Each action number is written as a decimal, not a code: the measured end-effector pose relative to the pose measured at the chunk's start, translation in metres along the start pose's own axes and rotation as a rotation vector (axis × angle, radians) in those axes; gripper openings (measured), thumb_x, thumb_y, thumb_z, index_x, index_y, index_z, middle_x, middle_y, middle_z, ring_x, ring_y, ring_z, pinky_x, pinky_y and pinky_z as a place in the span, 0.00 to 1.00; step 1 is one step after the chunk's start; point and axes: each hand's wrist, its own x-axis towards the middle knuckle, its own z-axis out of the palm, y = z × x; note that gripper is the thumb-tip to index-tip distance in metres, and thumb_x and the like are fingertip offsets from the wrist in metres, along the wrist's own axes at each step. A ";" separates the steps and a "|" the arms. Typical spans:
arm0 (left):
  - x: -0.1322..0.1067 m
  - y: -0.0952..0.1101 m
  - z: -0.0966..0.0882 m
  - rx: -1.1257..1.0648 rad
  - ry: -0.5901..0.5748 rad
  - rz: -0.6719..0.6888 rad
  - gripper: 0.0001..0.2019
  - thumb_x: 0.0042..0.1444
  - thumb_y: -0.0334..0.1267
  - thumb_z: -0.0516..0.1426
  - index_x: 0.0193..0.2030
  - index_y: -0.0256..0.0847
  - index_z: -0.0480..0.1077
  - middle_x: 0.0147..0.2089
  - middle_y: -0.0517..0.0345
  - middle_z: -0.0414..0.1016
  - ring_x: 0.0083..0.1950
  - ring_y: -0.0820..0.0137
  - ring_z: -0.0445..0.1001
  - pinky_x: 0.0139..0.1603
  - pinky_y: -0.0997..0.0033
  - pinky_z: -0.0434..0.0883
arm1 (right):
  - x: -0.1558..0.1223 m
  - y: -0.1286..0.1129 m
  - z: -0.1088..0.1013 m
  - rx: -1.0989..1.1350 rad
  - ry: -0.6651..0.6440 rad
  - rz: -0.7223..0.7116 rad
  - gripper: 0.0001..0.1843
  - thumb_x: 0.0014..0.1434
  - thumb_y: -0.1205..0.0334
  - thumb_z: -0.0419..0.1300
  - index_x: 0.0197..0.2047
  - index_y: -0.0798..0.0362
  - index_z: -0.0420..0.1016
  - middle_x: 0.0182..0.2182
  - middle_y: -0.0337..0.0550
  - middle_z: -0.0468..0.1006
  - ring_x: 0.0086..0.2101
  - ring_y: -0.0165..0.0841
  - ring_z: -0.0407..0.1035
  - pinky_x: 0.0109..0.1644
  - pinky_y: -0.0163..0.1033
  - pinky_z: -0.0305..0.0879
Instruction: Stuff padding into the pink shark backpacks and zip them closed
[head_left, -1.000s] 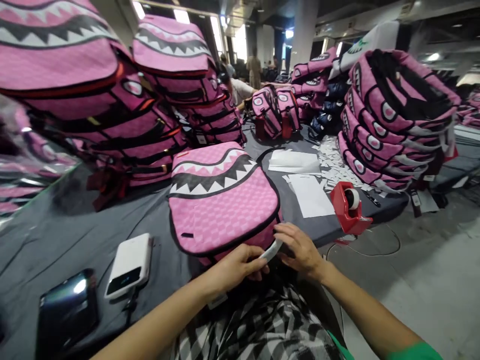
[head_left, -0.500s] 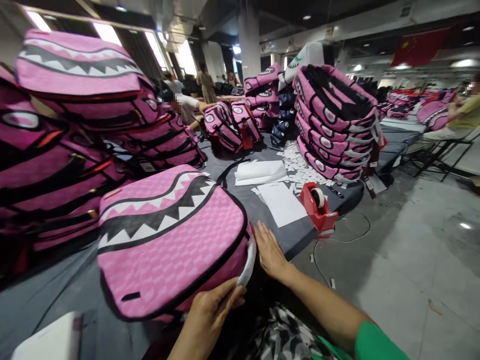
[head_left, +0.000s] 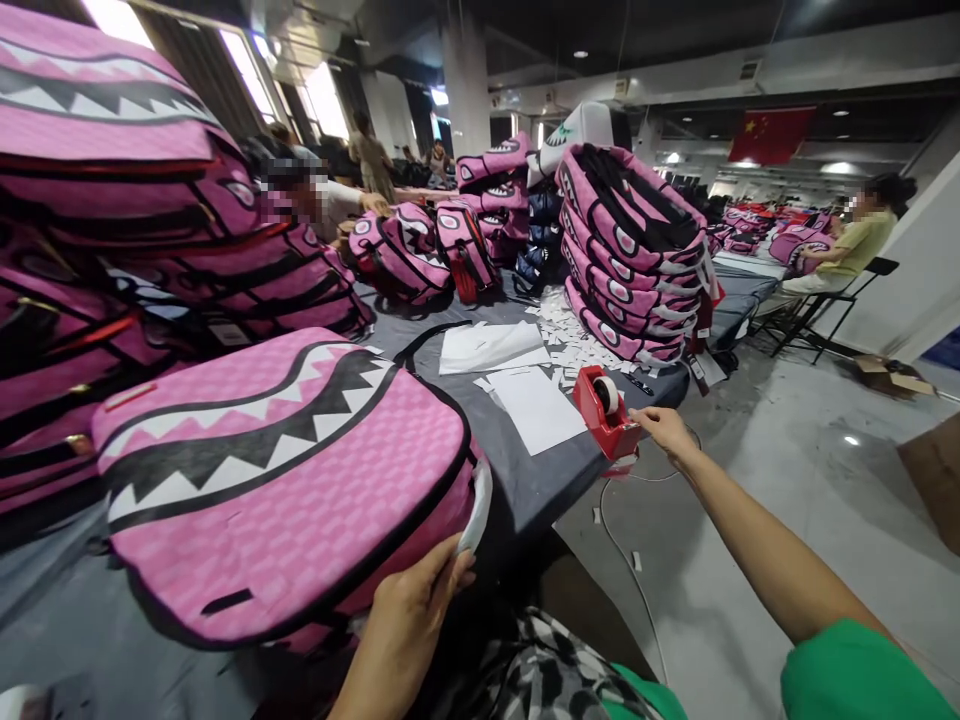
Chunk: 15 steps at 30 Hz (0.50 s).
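A pink backpack (head_left: 277, 480) with a shark-mouth print lies flat on the grey table (head_left: 525, 480) in front of me. My left hand (head_left: 409, 620) grips its near edge, fingers pinching a white strip (head_left: 477, 510) at the bag's side. My right hand (head_left: 664, 432) is stretched out to the red tape dispenser (head_left: 604, 412) at the table's edge, fingers curled at its front end; whether they hold tape I cannot make out.
Stacks of pink backpacks stand at the left (head_left: 135, 220) and at the back right (head_left: 630, 260). White sheets (head_left: 534, 405) and paper scraps lie on the table. Other people work at the far end and on a chair (head_left: 825, 300) at right. A cable runs over the floor.
My right hand left the bag's side and reached right to the tape dispenser. My left hand stays on the bag's edge with the white strip. The view has swung further right.
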 end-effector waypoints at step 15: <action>-0.002 0.014 -0.001 0.008 0.041 -0.104 0.27 0.50 0.60 0.60 0.49 0.41 0.75 0.36 0.55 0.85 0.37 0.60 0.84 0.39 0.72 0.80 | -0.031 -0.005 0.011 0.412 0.130 0.093 0.14 0.49 0.49 0.65 0.28 0.50 0.70 0.24 0.38 0.76 0.26 0.29 0.66 0.31 0.33 0.59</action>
